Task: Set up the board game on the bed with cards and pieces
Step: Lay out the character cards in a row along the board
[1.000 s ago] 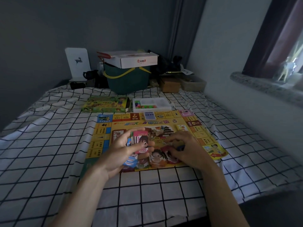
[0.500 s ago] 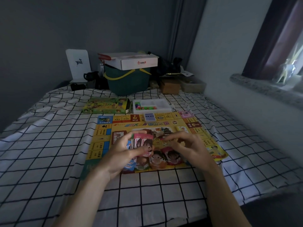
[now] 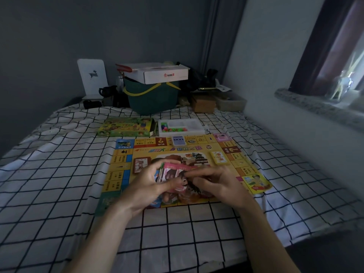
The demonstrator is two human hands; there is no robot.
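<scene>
Far end of the bed: a green basket (image 3: 151, 99) with yellow handles, a white carton (image 3: 157, 72) resting on its rim. Left of the basket, an upright white card (image 3: 92, 77) bearing a deer silhouette, with dark objects (image 3: 107, 97) at its foot. Right of the basket, a brown box (image 3: 203, 104) and a clear container (image 3: 231, 102). At right, a stone windowsill (image 3: 315, 107) carrying a small pale figurine (image 3: 341, 85).

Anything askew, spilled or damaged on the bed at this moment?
Nothing spilled or damaged. The game board lies flat on the checked sheet, slightly rotated. Three card decks sit on it; the pieces tray and game box lie beyond. The left hand holds a stack of cards; the right hand pinches the top one.
</scene>
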